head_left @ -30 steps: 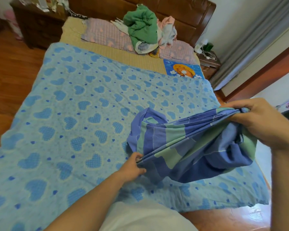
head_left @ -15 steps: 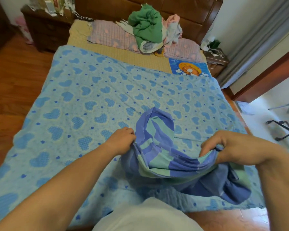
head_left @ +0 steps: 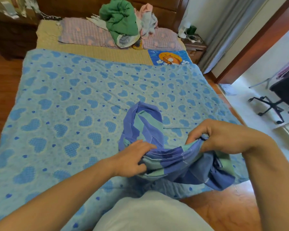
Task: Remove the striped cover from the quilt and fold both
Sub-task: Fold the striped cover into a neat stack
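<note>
I stand at the foot of the bed with the striped cover bunched between my two hands, low over the near right part of the quilt. My left hand has its grip curled into the cover's left end, fingers dug into the blue and green folds, knuckles up. My right hand pinches the gathered edge on the right, fingers and thumb clamped on the cloth so that a short stretch of it runs between the two hands. One end of the cover loops forward and lies on the quilt ahead of my left hand; the rest sags in a heavy fold below my right wrist and hangs past the bed's near edge. The quilt, pale blue with darker hearts, is spread flat over most of the bed, reaching to a woven mat near the headboard. Beyond it lie pink checked pillows with a heap of green and pink clothes on them, and a small blue cushion with an orange tiger picture beside the mat. A nightstand stands to the right of the pillows, a grey curtain hangs past it, and an office chair sits in the next room.
</note>
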